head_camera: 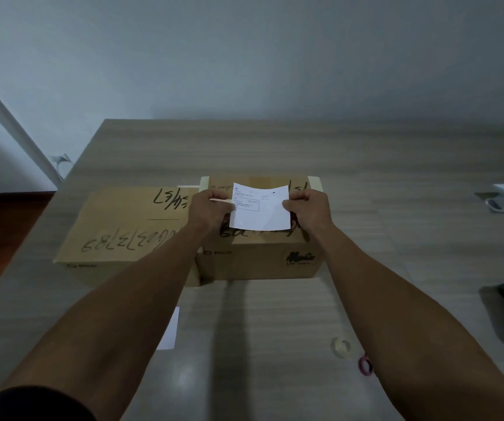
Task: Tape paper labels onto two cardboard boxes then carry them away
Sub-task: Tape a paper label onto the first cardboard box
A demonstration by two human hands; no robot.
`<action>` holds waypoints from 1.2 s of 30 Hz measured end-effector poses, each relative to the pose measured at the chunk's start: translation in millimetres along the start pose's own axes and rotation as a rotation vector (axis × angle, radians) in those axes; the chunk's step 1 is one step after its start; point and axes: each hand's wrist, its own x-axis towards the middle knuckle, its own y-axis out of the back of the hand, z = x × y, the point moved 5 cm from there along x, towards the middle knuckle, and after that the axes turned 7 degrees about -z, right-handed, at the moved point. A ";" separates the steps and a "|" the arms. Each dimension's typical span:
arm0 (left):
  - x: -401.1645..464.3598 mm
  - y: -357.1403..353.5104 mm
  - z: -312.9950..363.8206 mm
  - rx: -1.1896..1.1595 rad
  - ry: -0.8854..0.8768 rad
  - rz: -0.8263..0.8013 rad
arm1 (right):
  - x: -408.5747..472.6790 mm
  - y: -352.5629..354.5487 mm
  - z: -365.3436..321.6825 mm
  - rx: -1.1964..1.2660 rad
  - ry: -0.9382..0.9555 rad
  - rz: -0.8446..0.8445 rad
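Pale wood-grain counter (275, 314) against a grey wall. Far left, flat brown cardboard box (117, 226) with black handwriting, touching a taller brown cardboard box (260, 259) at centre. Nearer, small white paper sheet (170, 329), partly hidden behind the left forearm. Left hand (211, 208) pinching the left edge of a white printed paper label (260, 208), fingers curled; right hand (308, 208) pinching its right edge likewise. Label slightly bowed, held just over the taller box's top. Near right, clear tape roll (340, 344) beside a pink ring (365, 364).
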 end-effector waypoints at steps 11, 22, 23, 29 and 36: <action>12.6 -15.8 7.8 0.692 -0.382 0.045 | 14.1 -20.3 1.0 -0.586 0.307 0.003; 9.1 -22.3 -4.3 1.059 -0.514 -0.058 | 8.0 -23.6 6.5 -0.838 0.424 -0.033; 8.4 -22.2 -3.4 1.027 -0.515 -0.051 | 5.5 -21.5 4.6 -0.800 0.417 -0.033; -5.6 -35.4 10.0 0.904 -0.649 -0.046 | -19.3 4.2 -5.5 -0.696 0.385 0.079; -57.9 -102.5 10.8 0.808 -0.658 -0.136 | -63.7 60.9 28.2 -0.670 0.322 0.174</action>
